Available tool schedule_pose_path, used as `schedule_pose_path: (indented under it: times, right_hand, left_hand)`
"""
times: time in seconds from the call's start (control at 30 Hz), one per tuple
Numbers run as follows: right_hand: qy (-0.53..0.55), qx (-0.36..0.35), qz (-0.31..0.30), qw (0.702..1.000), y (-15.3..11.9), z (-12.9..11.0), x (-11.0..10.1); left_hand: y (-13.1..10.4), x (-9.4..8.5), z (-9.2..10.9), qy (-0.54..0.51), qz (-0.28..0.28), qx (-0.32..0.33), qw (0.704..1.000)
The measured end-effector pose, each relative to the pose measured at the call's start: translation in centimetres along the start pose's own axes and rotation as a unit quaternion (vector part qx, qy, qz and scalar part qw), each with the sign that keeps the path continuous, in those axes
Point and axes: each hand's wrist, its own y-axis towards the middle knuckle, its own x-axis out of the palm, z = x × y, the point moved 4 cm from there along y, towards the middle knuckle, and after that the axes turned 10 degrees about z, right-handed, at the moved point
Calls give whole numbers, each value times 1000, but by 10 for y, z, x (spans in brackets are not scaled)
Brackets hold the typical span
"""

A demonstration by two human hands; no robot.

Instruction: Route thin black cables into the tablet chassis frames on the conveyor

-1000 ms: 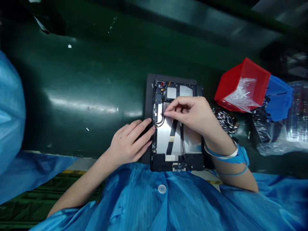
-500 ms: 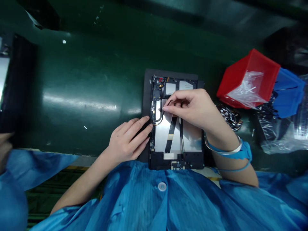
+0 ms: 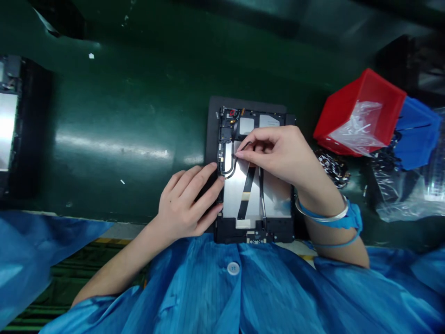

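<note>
An opened tablet (image 3: pixel 276 204), its silver plate and circuit boards bare, lies on a dark pad (image 3: pixel 212 125). My right hand (image 3: pixel 283 150) is above its upper middle, thumb and forefinger pinching a thin black cable (image 3: pixel 231 174). From that pinch the cable curves down to the tablet's left edge, where my left hand (image 3: pixel 187 202) rests with fingers apart, fingertips touching the board beside the cable's lower end. A flat black ribbon cable (image 3: pixel 246 195) runs down the silver plate below my right hand. My right palm and wrist hide part of the plate's right side.
To the right stand a red bin (image 3: pixel 340 111) with clear plastic in it and a blue bin (image 3: pixel 415 134). A coil of dark strips (image 3: pixel 332 168) and a clear bag (image 3: pixel 399 195) lie near them. Another device (image 3: pixel 9 130) and a co-worker's blue sleeve (image 3: pixel 45 241) are at the left.
My left fingers have shifted slightly right and up along the tablet's edge. The right hand keeps its pinch on the cable. At the left, the co-worker's hand has left view.
</note>
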Motion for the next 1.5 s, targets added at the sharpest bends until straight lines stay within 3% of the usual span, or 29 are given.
schedule_pose_path:
  times: [0.27,0.47,0.7,0.83,1.0,1.07,1.23,1.3,1.37,1.43,1.5]
  right_hand:
    - [4,15,-12,1000,1,-4,3]
    - [-22,17,0,1000,1,-6,5]
    - [-113,-49,41,992,-4,-8,4]
    - [-231,-134,141,953,-23,-11,-7]
    - [-336,-296,105,888,-48,-12,4]
    - [-355,-326,101,870,-49,-8,10]
    - [-340,-296,121,884,-38,-5,12]
    - [-311,-279,150,896,-41,-7,3]
    - [-282,-230,203,909,-51,-5,-11]
    - [-277,-136,264,914,-70,6,-25]
    - [-298,-29,280,912,-90,23,-32]
  left_hand:
    - [11,7,0,17,-66,22,997]
    - [10,7,-2,27,-83,35,996]
    - [16,7,-3,31,-126,112,985]
    - [20,5,-4,31,-130,130,982]
    - [18,6,-5,22,-125,123,984]
    - [17,8,-5,17,-124,117,985]
    - [17,8,-7,-16,-124,93,988]
    - [14,1,-6,-53,-86,62,993]
    - [7,-8,-7,-80,-8,-20,997]
    - [-6,-14,-7,-70,55,-135,987]
    - [-20,-12,-2,-49,49,-214,974]
